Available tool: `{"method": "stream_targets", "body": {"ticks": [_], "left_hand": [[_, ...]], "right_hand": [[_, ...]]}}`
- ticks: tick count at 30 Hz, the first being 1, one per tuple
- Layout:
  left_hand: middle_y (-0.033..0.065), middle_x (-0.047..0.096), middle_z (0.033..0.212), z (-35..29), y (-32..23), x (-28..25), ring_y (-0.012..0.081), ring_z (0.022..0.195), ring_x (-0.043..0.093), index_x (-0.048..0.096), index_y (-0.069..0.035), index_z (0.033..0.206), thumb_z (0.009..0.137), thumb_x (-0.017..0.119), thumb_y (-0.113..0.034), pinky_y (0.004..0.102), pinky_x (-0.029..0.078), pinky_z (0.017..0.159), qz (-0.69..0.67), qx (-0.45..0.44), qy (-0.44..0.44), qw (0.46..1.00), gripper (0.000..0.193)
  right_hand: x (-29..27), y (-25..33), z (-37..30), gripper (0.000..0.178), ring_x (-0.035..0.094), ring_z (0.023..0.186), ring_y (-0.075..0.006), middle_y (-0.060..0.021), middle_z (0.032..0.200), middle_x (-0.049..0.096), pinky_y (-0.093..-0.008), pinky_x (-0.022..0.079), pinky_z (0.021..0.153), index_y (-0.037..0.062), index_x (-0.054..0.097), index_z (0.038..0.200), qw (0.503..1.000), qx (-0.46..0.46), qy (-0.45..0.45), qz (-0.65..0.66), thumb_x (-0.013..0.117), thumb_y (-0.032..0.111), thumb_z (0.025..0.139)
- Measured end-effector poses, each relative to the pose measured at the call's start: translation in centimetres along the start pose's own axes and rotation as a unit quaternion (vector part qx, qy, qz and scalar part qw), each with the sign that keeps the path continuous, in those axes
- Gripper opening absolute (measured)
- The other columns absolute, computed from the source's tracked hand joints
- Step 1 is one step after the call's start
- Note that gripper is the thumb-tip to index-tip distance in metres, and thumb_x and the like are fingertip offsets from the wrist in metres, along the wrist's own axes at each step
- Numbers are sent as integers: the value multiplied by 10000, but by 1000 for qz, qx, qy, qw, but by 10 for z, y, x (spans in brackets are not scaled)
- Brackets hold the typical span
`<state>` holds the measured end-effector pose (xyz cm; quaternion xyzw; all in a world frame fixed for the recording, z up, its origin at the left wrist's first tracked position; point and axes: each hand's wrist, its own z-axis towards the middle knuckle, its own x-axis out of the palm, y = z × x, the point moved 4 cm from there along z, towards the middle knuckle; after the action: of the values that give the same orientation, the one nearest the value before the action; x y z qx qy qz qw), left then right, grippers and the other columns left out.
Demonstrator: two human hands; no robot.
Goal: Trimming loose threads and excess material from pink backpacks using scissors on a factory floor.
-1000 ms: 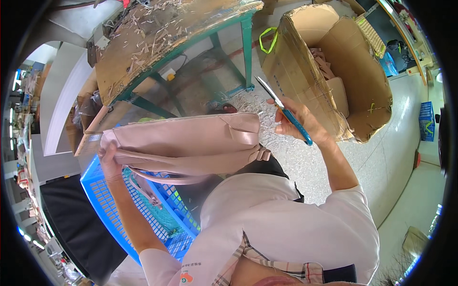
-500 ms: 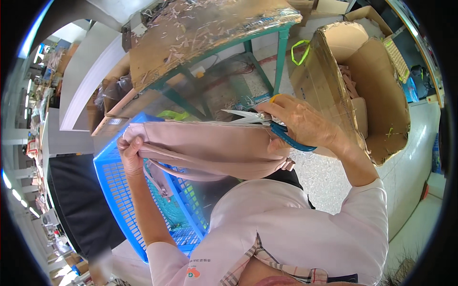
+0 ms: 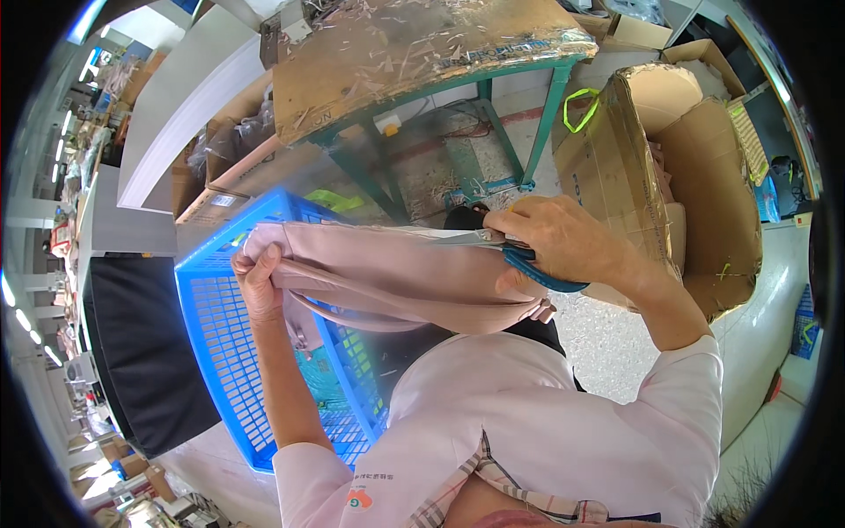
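Note:
A dusty-pink bag, soft and long with a strap-like band along it, stretches across in front of me. My left hand pinches its left end between thumb and fingers. My right hand is wrapped round scissors with a blue handle loop, and its thumb lies against the bag's right end. The scissor blades point left along the bag's upper edge and look closed, or nearly so. A small buckle-like piece hangs at the bag's lower right corner.
Below the bag stands a blue plastic basket with pink and teal things inside. Ahead is a green-legged table strewn with scraps. An open cardboard box stands to the right, and a black padded panel at left.
The scissor blades, spread apart before, have come together along the bag's edge. Both hands keep their grips. The whole view has shifted slightly, with the surroundings moving right in the picture.

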<state>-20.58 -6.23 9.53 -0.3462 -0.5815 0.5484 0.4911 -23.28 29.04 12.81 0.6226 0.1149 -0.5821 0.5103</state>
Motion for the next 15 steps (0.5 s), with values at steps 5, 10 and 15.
{"method": "stream_targets", "body": {"ticks": [5, 10, 15], "left_hand": [[48, 634, 785, -3, 6, -8, 142, 671, 601, 631, -32, 831, 633, 736, -94, 263, 494, 634, -14, -1, -15, 1000, 232], [50, 636, 789, -5, 6, -6, 142, 676, 601, 633, -33, 831, 638, 731, -92, 259, 491, 638, -16, -14, -5, 1000, 224], [47, 638, 782, -9, 2, -2, 140, 679, 600, 640, -37, 808, 633, 734, -88, 258, 485, 651, -27, -1, -12, 1000, 205]], "right_hand": [[3, 2, -2, 442, 555, 600, -293, -113, 636, 543, -367, 437, 521, 68, 511, 855, 999, 7, 1, -32, 687, 415, 646], [9, 2, -4, 461, 542, 563, -285, -100, 605, 524, -358, 421, 490, 77, 507, 851, 998, 14, 6, -64, 702, 424, 620], [6, 4, 0, 515, 553, 612, -283, -105, 640, 532, -359, 426, 515, 81, 511, 889, 998, 22, -13, -51, 686, 475, 607]]}}
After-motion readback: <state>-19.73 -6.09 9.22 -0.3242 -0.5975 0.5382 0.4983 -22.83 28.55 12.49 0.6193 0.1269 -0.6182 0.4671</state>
